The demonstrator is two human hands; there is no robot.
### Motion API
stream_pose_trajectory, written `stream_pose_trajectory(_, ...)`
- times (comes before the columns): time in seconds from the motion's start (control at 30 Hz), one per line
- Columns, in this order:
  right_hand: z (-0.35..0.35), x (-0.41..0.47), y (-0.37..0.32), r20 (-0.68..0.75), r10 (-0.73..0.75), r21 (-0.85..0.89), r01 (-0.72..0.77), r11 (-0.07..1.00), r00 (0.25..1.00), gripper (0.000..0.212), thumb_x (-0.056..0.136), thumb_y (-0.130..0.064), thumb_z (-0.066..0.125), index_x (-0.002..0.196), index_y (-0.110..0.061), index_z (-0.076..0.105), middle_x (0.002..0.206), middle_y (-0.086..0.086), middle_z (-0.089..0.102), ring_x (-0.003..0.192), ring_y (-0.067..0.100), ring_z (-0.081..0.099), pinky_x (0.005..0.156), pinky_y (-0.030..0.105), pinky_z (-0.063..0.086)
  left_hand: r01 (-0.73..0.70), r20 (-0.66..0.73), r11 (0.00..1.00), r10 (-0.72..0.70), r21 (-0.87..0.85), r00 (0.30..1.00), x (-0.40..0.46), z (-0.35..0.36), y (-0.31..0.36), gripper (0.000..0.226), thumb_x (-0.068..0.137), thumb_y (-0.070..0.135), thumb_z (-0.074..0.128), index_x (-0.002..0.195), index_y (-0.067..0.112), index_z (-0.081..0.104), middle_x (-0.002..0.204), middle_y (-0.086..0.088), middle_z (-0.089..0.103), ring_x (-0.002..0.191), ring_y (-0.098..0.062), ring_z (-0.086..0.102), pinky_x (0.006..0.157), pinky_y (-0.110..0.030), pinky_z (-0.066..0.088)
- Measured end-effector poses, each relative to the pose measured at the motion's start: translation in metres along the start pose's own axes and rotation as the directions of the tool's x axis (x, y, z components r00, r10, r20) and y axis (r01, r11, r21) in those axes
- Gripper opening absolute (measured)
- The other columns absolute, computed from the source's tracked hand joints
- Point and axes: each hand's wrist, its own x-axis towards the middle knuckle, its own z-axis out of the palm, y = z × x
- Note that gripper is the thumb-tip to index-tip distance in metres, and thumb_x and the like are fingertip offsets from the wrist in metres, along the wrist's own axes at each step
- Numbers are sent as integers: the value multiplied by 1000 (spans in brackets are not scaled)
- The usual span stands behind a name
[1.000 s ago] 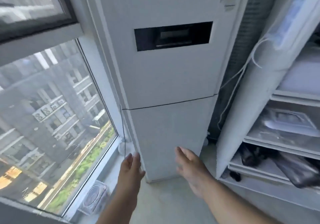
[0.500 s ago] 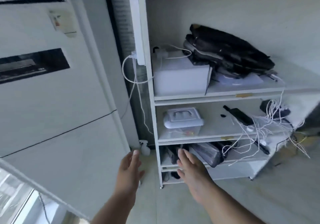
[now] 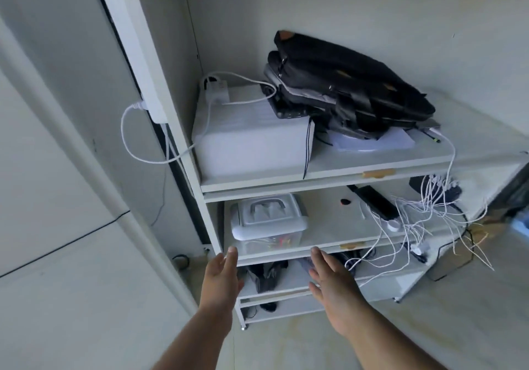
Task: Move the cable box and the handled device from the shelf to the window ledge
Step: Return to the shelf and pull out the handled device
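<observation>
Progress: nothing moved yet | box (image 3: 267, 220) on shelf (image 3: 329, 239) just ahead of both hands | left hand (image 3: 220, 276) — spread, empty | right hand (image 3: 332, 281) — spread, empty | ledge out of view

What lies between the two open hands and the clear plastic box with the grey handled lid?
Head view: only the white shelf's front edge separates left hand and right hand from the clear lidded box.

A home utility corner: white shelf unit (image 3: 217, 189) stacked with laptop bags (image 3: 343, 83), charger cables (image 3: 429, 212) and a power strip (image 3: 134, 40).
</observation>
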Motion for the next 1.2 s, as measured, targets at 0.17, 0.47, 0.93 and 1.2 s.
stream_pose_trajectory(0.17,0,47,-13,-66,14,-60,-18,998,998,92,74,-73,68,152,-27,51,152,0,55,125,20,59,100,36,52,13,-20,988,-10,155,1000,52,20,8,44,94,61,61,108,20,63,108,-9,62,89,-18,61,107,-54,54)
stream_pose_trajectory(0.47,9,127,-25,-120,34,-162,-54,985,992,103,68,-78,68,154,-25,47,157,2,53,138,24,54,115,50,45,92,-82,955,-71,281,994,117,53,3,99,73,85,56,144,16,55,144,-30,62,127,-49,65,104,-56,52)
stream_pose_trajectory(0.93,28,209,-4,-183,27,-217,-67,974,983,90,71,-66,71,149,-27,50,147,1,57,127,31,61,109,51,50,185,-210,977,-160,110,964,159,73,2,76,89,48,76,149,9,52,85,-1,58,74,-27,65,96,-52,61)
stream_pose_trajectory(1.2,18,169,-18,-208,12,-163,-46,985,978,37,85,-42,77,116,-30,62,125,-1,64,115,28,63,106,52,52,123,-196,982,-94,145,976,143,64,-20,100,62,82,70,140,20,58,128,-13,73,114,-37,73,102,-56,58)
